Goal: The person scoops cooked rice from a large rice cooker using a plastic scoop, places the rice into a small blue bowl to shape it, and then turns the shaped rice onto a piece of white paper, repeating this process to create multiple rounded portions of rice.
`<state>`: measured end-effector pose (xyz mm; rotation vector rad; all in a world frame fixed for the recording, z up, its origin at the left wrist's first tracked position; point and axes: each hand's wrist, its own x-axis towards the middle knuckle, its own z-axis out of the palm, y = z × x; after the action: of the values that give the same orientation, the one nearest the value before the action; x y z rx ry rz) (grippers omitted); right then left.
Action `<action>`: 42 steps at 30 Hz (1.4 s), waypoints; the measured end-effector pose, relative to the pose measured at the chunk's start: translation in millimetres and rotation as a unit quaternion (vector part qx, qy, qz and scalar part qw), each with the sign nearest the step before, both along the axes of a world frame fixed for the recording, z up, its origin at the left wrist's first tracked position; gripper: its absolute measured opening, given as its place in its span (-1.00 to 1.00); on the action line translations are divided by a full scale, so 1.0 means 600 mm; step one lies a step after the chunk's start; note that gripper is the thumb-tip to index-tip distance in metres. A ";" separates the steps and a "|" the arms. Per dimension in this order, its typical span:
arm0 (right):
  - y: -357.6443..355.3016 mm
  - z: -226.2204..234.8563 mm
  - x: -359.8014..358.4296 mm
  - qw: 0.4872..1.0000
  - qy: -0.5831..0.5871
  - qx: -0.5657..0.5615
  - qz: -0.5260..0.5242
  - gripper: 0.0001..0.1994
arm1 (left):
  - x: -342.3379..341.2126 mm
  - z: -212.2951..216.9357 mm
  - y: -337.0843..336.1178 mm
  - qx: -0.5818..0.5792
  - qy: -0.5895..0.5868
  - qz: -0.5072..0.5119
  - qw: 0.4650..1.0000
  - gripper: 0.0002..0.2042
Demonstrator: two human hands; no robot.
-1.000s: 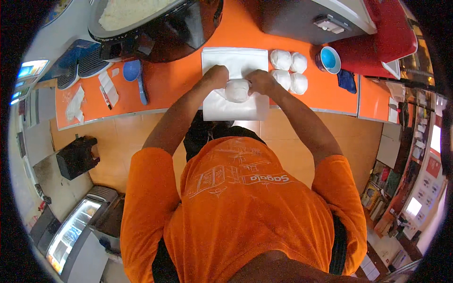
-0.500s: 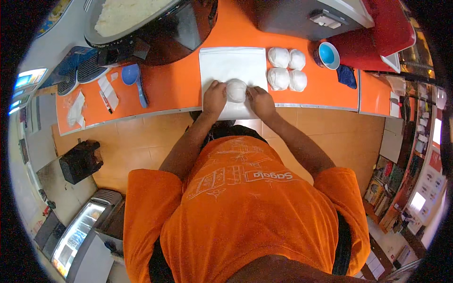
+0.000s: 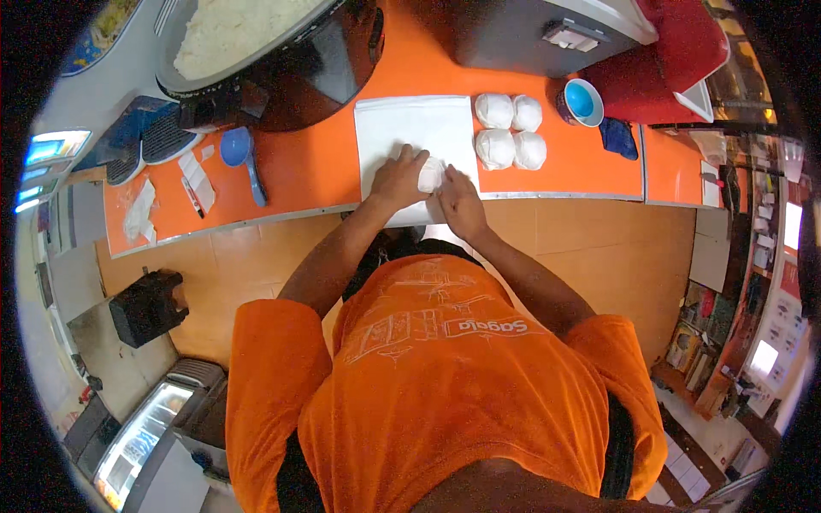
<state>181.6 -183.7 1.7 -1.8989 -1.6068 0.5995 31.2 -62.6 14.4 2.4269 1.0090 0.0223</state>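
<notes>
Countertop [image 3: 325, 171] in orange ran across the top of our view, and on it stood the biggest thing there, a dark round cooker [image 3: 282, 60] heaped with white rice [image 3: 227, 30], with a grey appliance [image 3: 547, 30] and a red bin [image 3: 676, 51] further to our right. Next in size was the white sheet [image 3: 402, 124] spread flat in front of us, where we worked. Just beside its right edge lay four wrapped white balls [image 3: 510, 130] in a tight two-by-two block, touching one another; we judged these to be finished pieces. A blue scoop [image 3: 242, 158] lay well to the left of the sheet, and a small blue cup [image 3: 581, 103] stood just right of the finished balls.

Smallest was the white lump [image 3: 430, 175] at the sheet's lower right part, pressed between our hands. Our left hand [image 3: 395, 178] curled around its left side, fingers bent over it; our right hand [image 3: 459, 201] cupped it from the right and below, fingers closed against it. We judged a fifth ball to be midway through shaping, not yet set with the others, while plenty of rice remained in the cooker.
</notes>
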 end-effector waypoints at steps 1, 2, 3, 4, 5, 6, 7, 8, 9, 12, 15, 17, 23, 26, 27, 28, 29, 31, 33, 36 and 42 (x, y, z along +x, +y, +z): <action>0.010 -0.004 -0.005 0.998 0.026 0.028 -0.043 -0.40 | 0.000 0.017 -0.002 -0.029 -0.002 0.013 0.999 -0.26; 0.021 -0.007 -0.001 0.998 0.027 0.031 -0.048 -0.40 | 0.001 0.034 -0.003 -0.059 -0.003 0.026 0.998 -0.25; 0.040 0.022 -0.009 0.987 0.142 -0.054 -0.059 -0.39 | -0.007 0.046 -0.008 -0.057 0.001 0.028 0.998 -0.25; 0.052 0.038 -0.011 0.955 0.253 -0.136 -0.074 -0.36 | -0.006 0.058 -0.009 -0.052 -0.012 0.026 0.998 -0.24; 0.057 0.031 -0.015 0.938 0.305 -0.132 -0.102 -0.37 | -0.005 0.070 -0.011 -0.048 -0.025 0.024 0.998 -0.23; 0.063 0.042 -0.016 0.937 0.308 -0.129 -0.105 -0.37 | -0.006 0.084 -0.014 -0.046 -0.023 0.020 0.998 -0.23; 0.067 0.053 -0.014 0.914 0.372 -0.134 -0.091 -0.39 | -0.007 0.098 -0.020 -0.033 -0.034 0.042 0.998 -0.23; 0.071 0.064 -0.013 0.887 0.434 -0.138 -0.077 -0.40 | -0.009 0.105 -0.024 -0.020 -0.045 0.063 0.997 -0.23; 0.073 0.074 -0.012 0.886 0.436 -0.135 -0.078 -0.40 | -0.011 0.105 -0.027 -0.019 -0.043 0.060 0.997 -0.23; 0.071 0.093 -0.012 0.845 0.507 -0.154 -0.073 -0.50 | -0.020 0.083 -0.038 -0.010 -0.184 0.088 0.979 -0.22; 0.055 0.107 -0.019 0.684 0.709 -0.130 -0.111 -0.60 | -0.016 0.094 -0.056 -0.313 -0.474 0.221 0.793 -0.44; 0.052 0.111 -0.016 0.629 0.756 -0.133 -0.123 -0.60 | -0.012 0.081 -0.056 -0.352 -0.497 0.285 0.740 -0.50; 0.029 0.100 -0.015 0.563 0.808 -0.115 -0.130 -0.59 | 0.007 0.058 -0.060 -0.527 -0.533 0.338 0.569 -0.58; -0.001 0.091 0.005 0.537 0.830 -0.097 -0.115 -0.59 | 0.036 0.042 -0.060 -0.482 -0.488 0.386 0.617 -0.55; -0.013 0.089 0.013 0.566 0.806 -0.094 -0.142 -0.58 | 0.048 0.040 -0.065 -0.486 -0.486 0.380 0.619 -0.55; -0.022 0.084 0.022 0.594 0.782 -0.091 -0.167 -0.57 | 0.059 0.040 -0.069 -0.442 -0.440 0.358 0.695 -0.55; -0.036 0.063 0.033 0.576 0.791 -0.088 -0.187 -0.56 | 0.071 0.040 -0.073 -0.393 -0.390 0.332 0.764 -0.54; -0.063 0.054 0.049 0.556 0.804 -0.061 -0.204 -0.56 | 0.092 0.031 -0.079 -0.359 -0.358 0.269 0.819 -0.55; -0.084 0.052 0.069 0.525 0.821 -0.001 -0.222 -0.56 | 0.107 0.016 -0.089 -0.312 -0.338 0.204 0.864 -0.65; -0.110 0.044 0.128 0.526 0.771 0.086 -0.348 -0.57 | 0.094 0.021 -0.083 -0.347 -0.289 0.162 0.878 -0.72; -0.064 0.019 0.332 0.713 0.556 0.207 -0.373 -0.69 | 0.007 0.001 -0.065 -0.361 -0.291 0.224 0.857 -0.75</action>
<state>381.0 -221.9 13.0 -1.1870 -0.1097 0.7010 35.6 -101.4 14.8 1.3372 1.0183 0.4319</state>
